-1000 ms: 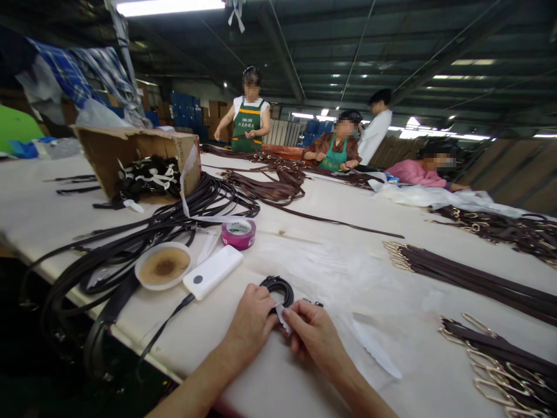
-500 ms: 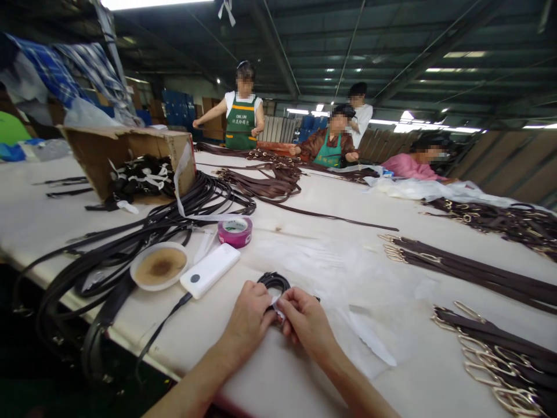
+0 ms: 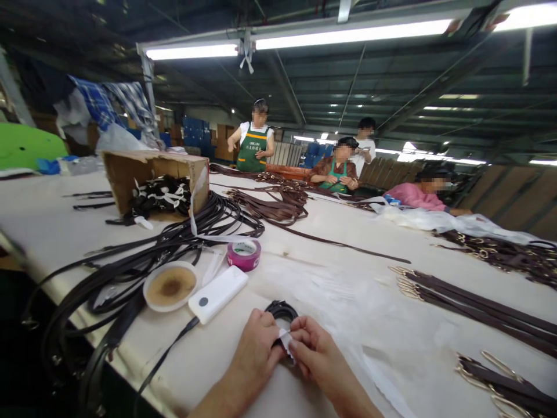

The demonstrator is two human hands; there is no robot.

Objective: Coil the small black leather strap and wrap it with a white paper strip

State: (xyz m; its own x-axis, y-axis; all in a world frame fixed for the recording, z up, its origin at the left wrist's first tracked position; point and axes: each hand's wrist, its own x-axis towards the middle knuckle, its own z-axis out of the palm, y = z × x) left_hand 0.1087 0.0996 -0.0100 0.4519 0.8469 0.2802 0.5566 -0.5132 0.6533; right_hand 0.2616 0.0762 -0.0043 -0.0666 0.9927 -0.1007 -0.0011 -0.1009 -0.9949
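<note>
A black strap (image 3: 282,307) lies coiled into a small ring at the front of the table. My left hand (image 3: 256,342) closes on the coil's left side. On the other side my right hand (image 3: 314,342) pinches a short white strip (image 3: 286,338) that passes around the near part of the coil. The fingers of both hands almost meet at this strip, and they hide part of the coil. Left of my hands lies a white power bank (image 3: 218,294) with a black cable. Behind it stands a purple tape roll (image 3: 243,255).
A dish of tan paste (image 3: 170,286) sits by a heap of black straps (image 3: 209,217). Behind is an open carton (image 3: 200,183) of coiled straps. Brown straps with metal clasps (image 3: 483,307) lie on the right. Several co-workers are at the far side, one in a green apron (image 3: 253,150).
The view has tilted up, so everything sits lower in the picture. The white strip shows more between my fingers. Both hands stay at the coil.
</note>
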